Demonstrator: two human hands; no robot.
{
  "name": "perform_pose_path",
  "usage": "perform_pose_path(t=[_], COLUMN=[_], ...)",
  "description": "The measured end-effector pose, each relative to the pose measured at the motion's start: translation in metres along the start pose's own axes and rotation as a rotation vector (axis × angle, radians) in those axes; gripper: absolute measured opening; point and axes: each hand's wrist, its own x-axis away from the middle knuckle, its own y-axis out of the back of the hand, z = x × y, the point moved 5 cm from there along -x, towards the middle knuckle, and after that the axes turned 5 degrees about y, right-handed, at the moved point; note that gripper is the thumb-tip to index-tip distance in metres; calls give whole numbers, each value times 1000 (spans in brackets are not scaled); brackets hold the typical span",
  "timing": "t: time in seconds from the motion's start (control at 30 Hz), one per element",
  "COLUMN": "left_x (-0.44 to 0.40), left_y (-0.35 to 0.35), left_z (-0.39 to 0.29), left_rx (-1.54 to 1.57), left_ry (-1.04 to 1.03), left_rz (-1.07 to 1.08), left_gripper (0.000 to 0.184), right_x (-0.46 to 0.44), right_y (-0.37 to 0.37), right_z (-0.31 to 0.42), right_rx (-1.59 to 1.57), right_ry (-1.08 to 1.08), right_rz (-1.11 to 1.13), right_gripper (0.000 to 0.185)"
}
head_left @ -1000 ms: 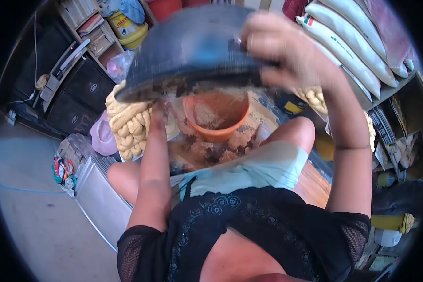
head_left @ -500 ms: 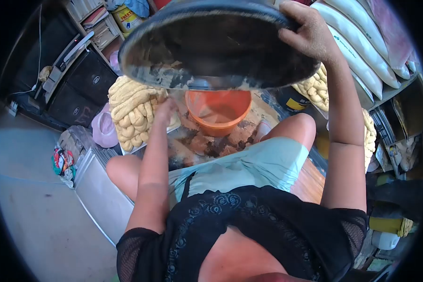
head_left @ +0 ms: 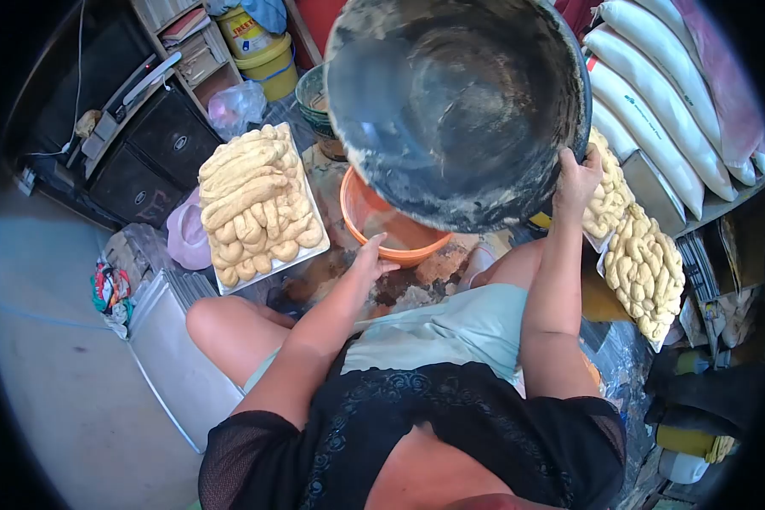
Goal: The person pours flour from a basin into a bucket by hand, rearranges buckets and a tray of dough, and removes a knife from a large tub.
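My right hand [head_left: 576,183] grips the rim of a large black basin [head_left: 459,110], its fingers partly behind the edge. The basin is tipped up, and its inside, streaked with pale residue, faces me. Below it, an orange tub [head_left: 416,255] stands on the floor between my legs, partly covered by the basin. At the tub's near left rim is my left hand [head_left: 371,259], fingers and thumb apart; whether it touches the rim I cannot tell. To its left, shaped dough pieces [head_left: 259,200] are heaped on a white tray [head_left: 318,252].
More shaped dough [head_left: 643,268] lies on trays at the right. White filled sacks [head_left: 646,110] are stacked at upper right. A green bucket [head_left: 313,95] stands behind the basin, yellow buckets [head_left: 270,68] farther back. Metal trays [head_left: 178,348] lie by my left knee.
The black basin has moved right and turned its inside toward me. My right hand has come lower with it. My left hand has shifted from the dough tray side to the orange tub.
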Motion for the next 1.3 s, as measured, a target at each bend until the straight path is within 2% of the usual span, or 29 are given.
perform_pose_path(t=[0.13, 0.4, 0.5, 0.63, 0.77, 0.8, 0.87, 1.0, 1.1, 1.17, 1.23, 1.3], left_x=[-19, 15, 12, 10, 16, 30, 59, 115, 154, 171, 192, 205], left_y=[9, -3, -1, 7, -4, -8, -12, -21, -34, -42, -47, -47], left_z=[4, -4, -4, -6, -17, -24, -46, -106, -176, -232, -285, -334], left_rx=[62, -8, -38, -60, 62, 81, 77, 215, 314, 381, 358, 359], left_ry=[-95, -156, -150, -170, -178, -195, -224, -301, -386, -467, -535, -663], left_rz=[-4, -3, 18, 70, 138, 67, 52, 84, 176, 327, 341, 232], left_gripper=[33, 44, 46, 47, 48, 50, 52, 57, 64, 66, 64, 64], right_x=[-10, -30, -32, -32, -47, -51, -54, -56, -51, -47, -42, -38], right_y=[-13, -21, -23, -30, -26, -26, -26, -41, -50, -60, -67, -72], right_z=[-25, -48, -55, -63, -71, -70, -78, -83, -88, -88, -91, -94], right_rx=[-196, -164, 3, -50, 88, 133, 183, 257, 390, 264, 226, 280], right_ry=[-32, 83, 102, 89, 195, 207, 147, 311, 308, 212, 118, 28], right_rz=[-58, -185, -236, -249, -252, -236, -202, -122, -120, -98, -77, -60], right_gripper=[19, 17, 15, 14, 13, 12, 10, 12, 12, 11, 11, 11])
